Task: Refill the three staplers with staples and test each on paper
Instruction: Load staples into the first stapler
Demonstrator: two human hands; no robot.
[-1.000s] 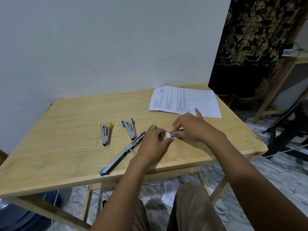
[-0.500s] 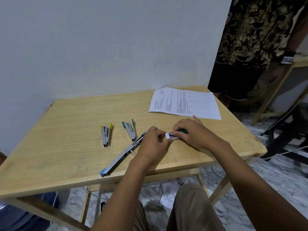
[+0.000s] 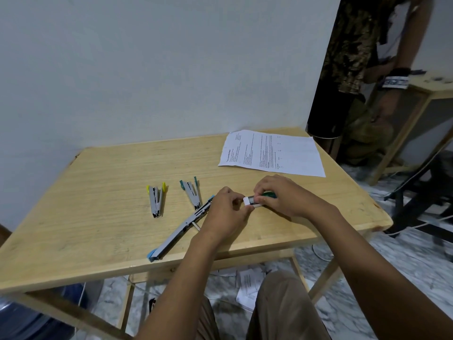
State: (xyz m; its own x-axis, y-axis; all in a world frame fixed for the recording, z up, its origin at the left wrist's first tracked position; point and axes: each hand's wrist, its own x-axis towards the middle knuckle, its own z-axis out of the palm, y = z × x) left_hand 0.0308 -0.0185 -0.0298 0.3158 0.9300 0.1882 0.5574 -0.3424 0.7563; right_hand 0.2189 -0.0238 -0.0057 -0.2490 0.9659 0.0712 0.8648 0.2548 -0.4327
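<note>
The table (image 3: 98, 192) is pale yellow wood with fine grain lines. Left of centre, the small stapler (image 3: 156, 198) is silver with yellow tips, and the second stapler (image 3: 192, 192) beside it has teal tips. The long open stapler (image 3: 176, 234) is grey with a light blue end. The staple box (image 3: 250, 200) at centre is green and white. The paper (image 3: 282, 153) at upper right is white with black print. The shirt (image 3: 348, 45) at top right is black with a gold pattern.

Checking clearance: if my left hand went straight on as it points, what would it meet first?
The small white box that the left hand seems to pinch, gripped by the right hand.
</note>
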